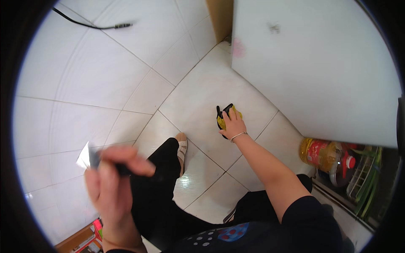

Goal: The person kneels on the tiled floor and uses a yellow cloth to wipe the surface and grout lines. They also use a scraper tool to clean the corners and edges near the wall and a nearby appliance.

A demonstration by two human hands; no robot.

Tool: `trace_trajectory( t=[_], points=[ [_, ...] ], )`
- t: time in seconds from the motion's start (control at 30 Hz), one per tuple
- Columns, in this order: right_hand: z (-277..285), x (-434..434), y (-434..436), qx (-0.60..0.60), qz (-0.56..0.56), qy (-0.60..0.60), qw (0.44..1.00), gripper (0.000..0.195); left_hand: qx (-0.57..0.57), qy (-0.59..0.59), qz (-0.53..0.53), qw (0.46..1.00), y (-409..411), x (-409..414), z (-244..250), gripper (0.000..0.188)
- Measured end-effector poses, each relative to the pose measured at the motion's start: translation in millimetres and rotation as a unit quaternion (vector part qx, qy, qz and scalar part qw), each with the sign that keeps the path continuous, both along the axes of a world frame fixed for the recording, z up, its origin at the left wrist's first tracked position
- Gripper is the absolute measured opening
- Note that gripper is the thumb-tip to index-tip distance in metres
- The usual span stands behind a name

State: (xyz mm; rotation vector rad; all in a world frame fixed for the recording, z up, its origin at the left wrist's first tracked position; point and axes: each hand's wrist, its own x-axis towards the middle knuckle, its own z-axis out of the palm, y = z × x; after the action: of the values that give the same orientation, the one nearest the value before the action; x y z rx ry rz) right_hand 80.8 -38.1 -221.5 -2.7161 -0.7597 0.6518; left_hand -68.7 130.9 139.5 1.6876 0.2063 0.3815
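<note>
Blurred and raised at the lower left, my left hand (110,180) grips a small dark-handled tool with a flat shiny metal end (84,158); its exact kind cannot be told. My right hand (234,124), a bracelet at the wrist, reaches down to the tiled floor (202,91). Its fingers are spread over a crumpled yellow and black cloth-like item (222,123), perhaps a work glove. The palm side is hidden, so how firmly it holds the item cannot be seen.
A white tiled wall (95,76) with a hanging black cable (85,25) stands left. At right is a large white panel (310,69). Below it lie an oil bottle (319,151), a wire basket (359,177) and green stalks (370,189).
</note>
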Motion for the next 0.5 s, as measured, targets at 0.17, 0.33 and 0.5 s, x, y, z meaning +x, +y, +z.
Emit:
trace_trajectory(
  t=[0.17,0.33,0.5],
  points=[
    [-79,20,9,-0.009,0.119,-0.117,0.986,0.07,-0.017,-0.002,0.013,1.0,34,-24,-7,0.03],
    [-109,78,-38,0.039,-0.036,-0.183,0.982,0.059,-0.05,0.038,0.194,0.979,88,-22,-30,0.031],
    [-93,85,-54,-0.024,-0.094,-0.225,0.97,0.067,-0.053,0.045,0.198,0.978,128,-28,-52,0.032]
  ],
)
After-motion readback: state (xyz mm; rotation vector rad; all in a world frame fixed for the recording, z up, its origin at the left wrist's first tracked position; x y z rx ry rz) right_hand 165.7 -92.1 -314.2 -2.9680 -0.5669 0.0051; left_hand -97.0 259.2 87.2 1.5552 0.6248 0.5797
